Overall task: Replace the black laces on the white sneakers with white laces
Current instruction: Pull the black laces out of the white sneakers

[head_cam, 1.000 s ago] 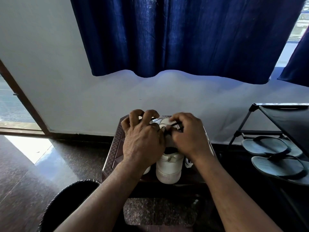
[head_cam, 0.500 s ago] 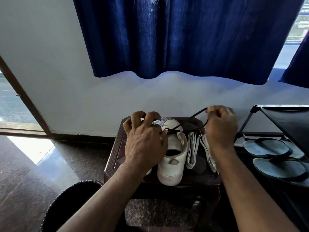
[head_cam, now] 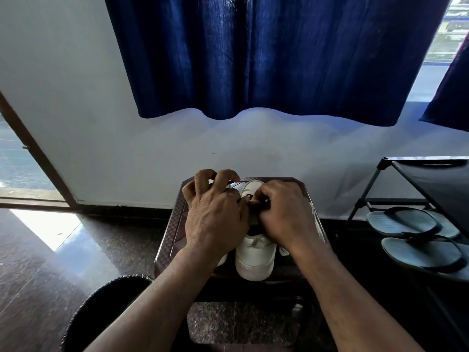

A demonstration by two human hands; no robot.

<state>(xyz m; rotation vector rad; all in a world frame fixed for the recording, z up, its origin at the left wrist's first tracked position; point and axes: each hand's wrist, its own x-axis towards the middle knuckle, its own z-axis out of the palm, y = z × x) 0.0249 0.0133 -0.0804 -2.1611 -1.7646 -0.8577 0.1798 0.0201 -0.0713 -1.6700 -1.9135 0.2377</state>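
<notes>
Sneakers (head_cam: 255, 260) on stool (head_cam: 172, 232), right hand (head_cam: 284, 214) pinching black lace (head_cam: 262, 202)

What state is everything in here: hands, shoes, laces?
right hand, pinching the black lace
left hand, fingers curled, grip hidden
black lace, pinched at the sneaker's eyelets
sneaker, upright on the stool
white laces, lying on the stool, mostly hidden
flip-flops, lying on the rack

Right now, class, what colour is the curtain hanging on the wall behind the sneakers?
The curtain is dark blue, best seen in the head view.
</notes>
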